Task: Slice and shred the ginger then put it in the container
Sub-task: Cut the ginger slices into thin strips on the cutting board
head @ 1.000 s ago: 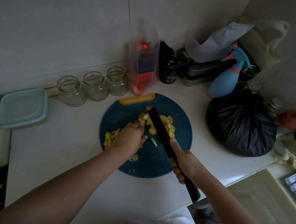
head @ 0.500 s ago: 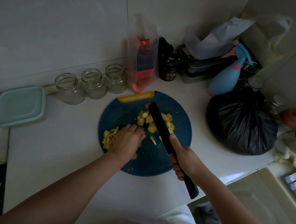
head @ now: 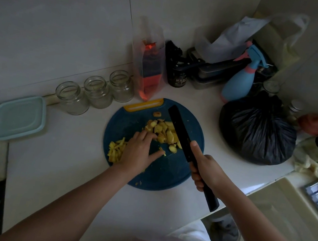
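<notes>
A round dark-blue cutting board (head: 168,173) with a yellow handle lies on the white counter. A heap of ginger slices (head: 162,130) sits at its far middle, and a small pile of ginger shreds (head: 115,149) at its left edge. My left hand (head: 139,150) lies on the board between them, fingers stretched toward the slices and touching them. My right hand (head: 206,170) grips the handle of a black knife (head: 179,130), forefinger along its spine, blade just right of the slices. A pale-green lidded container (head: 19,118) stands at the far left.
Three empty glass jars (head: 96,91) line the wall behind the board. A clear pouch (head: 149,63), a dark jar (head: 178,77), a blue spray bottle (head: 239,80) and a full black bag (head: 258,129) crowd the back right. The counter edge runs at the right.
My left hand has uncurled from a fist and reached toward the ginger slices. The knife and my right hand have kept nearly the same place.
</notes>
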